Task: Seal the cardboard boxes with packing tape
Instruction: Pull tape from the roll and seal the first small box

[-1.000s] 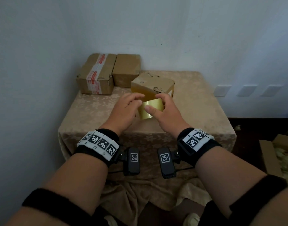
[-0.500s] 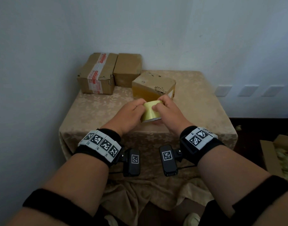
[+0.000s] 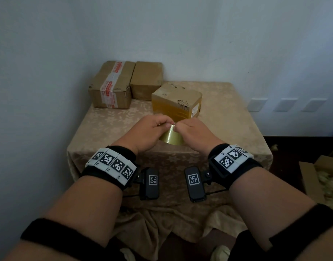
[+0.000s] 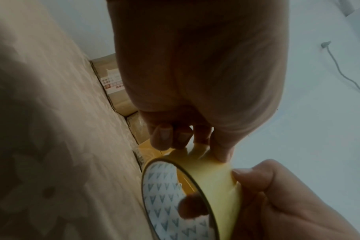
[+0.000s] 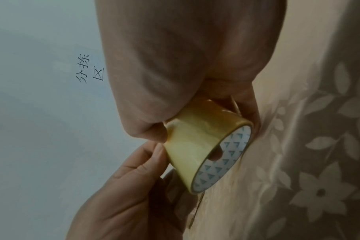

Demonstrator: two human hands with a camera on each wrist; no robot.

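Both hands are working the tape roll (image 3: 172,138) over the near middle of the cloth-covered table (image 3: 237,117), just this side of the nearest box (image 3: 176,99). The left hand (image 3: 149,131) is curling round the roll, thumb and fingers pinching its outer wrap at the top. The right hand (image 3: 194,133) is gripping from the other side, thumb nail digging at the yellow surface while a finger is hooking through the printed core (image 5: 226,155). By my reading they are hunting for the loose end, so the sealing itself is not yet happening. No free strip is showing in any view. Two more boxes are sitting at the far left: the red-and-white taped box (image 3: 111,85) and, touching it, the plain box (image 3: 145,80). Next up, as I judge it: lifting that end cleanly, peeling out a length, then carrying it to the nearest box's seam without letting it fold back on itself.
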